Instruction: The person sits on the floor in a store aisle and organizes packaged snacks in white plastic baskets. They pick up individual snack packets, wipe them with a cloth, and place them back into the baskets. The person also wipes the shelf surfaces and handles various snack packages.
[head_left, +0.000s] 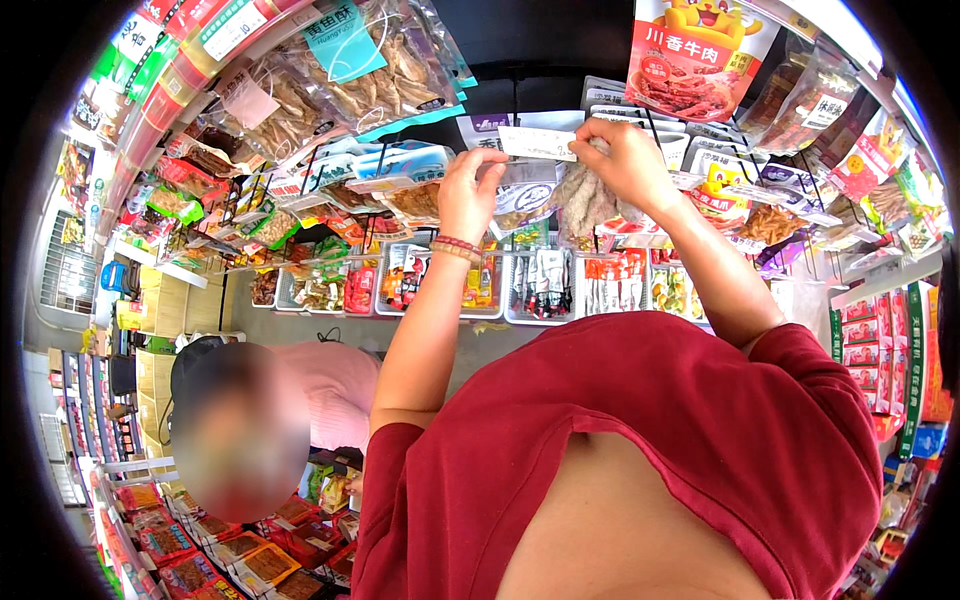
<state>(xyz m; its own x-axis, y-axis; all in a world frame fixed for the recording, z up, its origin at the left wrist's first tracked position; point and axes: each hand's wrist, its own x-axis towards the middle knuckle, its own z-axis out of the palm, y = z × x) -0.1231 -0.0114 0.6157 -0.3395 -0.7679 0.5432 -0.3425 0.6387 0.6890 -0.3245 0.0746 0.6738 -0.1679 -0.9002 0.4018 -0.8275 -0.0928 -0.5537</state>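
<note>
A white paper price tag (537, 143) with handwriting is held up in front of the hanging snack packs. My right hand (628, 161) pinches its right end between thumb and fingers. At the tag's lower left corner are the fingertips of my left hand (471, 187), the thumb slightly lower; whether they grip it I cannot tell. Just below the tag, a pack with a white and purple label (527, 199) hangs between my hands. A clear bag of greyish dried food (587, 199) hangs under my right hand, which partly hides it.
Bags of dried fish (390, 79) and a red beef snack pack (694, 64) hang above. White baskets of small wrapped snacks (541, 281) line a lower shelf. A person in a pink top (330, 382) is close by on the left, beside a display of packaged snacks (262, 566).
</note>
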